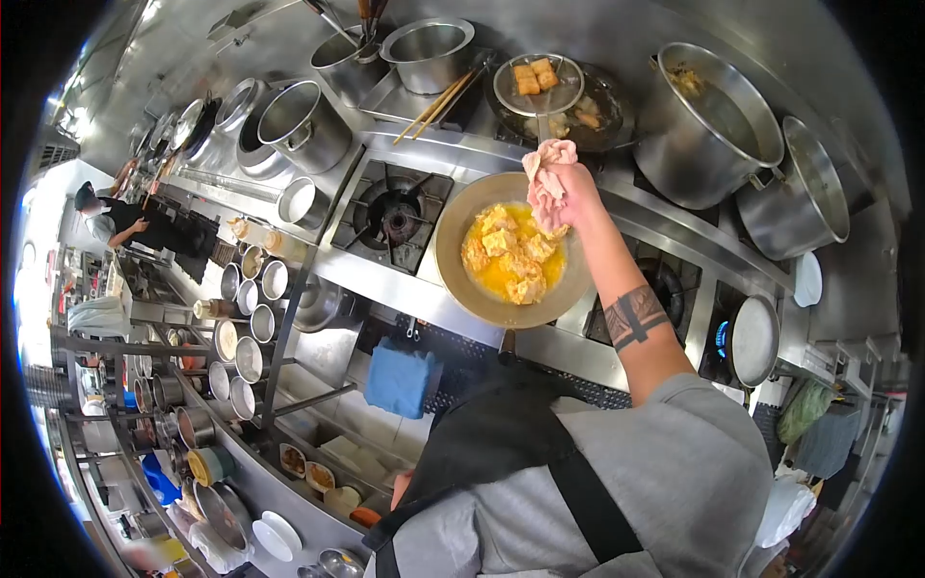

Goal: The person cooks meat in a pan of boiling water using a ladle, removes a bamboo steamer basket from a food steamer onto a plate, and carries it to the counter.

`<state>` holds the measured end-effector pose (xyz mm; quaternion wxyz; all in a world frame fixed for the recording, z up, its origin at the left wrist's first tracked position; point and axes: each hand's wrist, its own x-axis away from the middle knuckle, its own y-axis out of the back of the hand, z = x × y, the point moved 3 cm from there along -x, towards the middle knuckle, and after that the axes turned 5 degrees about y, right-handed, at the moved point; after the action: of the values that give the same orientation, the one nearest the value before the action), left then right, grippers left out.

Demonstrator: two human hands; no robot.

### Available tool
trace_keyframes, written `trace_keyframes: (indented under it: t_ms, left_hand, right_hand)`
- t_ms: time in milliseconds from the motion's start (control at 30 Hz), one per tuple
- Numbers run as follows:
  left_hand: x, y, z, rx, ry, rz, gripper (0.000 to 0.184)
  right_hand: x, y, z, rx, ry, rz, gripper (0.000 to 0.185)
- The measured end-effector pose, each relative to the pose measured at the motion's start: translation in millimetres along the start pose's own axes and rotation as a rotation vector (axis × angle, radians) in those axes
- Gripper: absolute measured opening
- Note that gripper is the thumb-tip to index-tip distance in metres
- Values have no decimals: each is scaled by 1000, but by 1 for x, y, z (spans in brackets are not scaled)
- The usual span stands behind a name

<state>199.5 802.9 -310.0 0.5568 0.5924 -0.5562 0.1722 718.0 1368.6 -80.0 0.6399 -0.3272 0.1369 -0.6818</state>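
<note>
My right hand is closed around a crumpled pink cloth. A strainer with a couple of browned, fried pieces on it lies over a dark wok, and its handle runs down to the cloth. Whether my fingers grip that handle through the cloth is hidden. Just below the hand sits a round pan holding chunky golden pieces in yellow liquid. Of my left hand, only a small patch of skin shows low by the apron; its fingers are hidden.
An unlit burner lies left of the pan. Tall pots stand at the right rear, and a white pan sits over a blue flame. Chopsticks rest behind. Left, a rack holds several metal containers. Another person stands far left.
</note>
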Motion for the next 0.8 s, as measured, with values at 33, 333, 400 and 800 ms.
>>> trace_keyframes:
  t_ms: [33, 333, 400, 800]
  left_hand:
    - [0, 0, -4, 3, 1, 7, 32]
    - [-5, 4, -6, 11, -5, -34, 33]
    - [-5, 3, -6, 42, -22, 0, 33]
    - [8, -1, -9, 16, 52, -46, 32]
  right_hand:
    - [-1, -2, 1, -33, 64, -20, 9]
    - [17, -2, 21, 121, 113, -84, 9]
    - [15, -3, 22, 93, 112, -65, 10]
    - [-32, 9, 15, -88, 98, -4, 9]
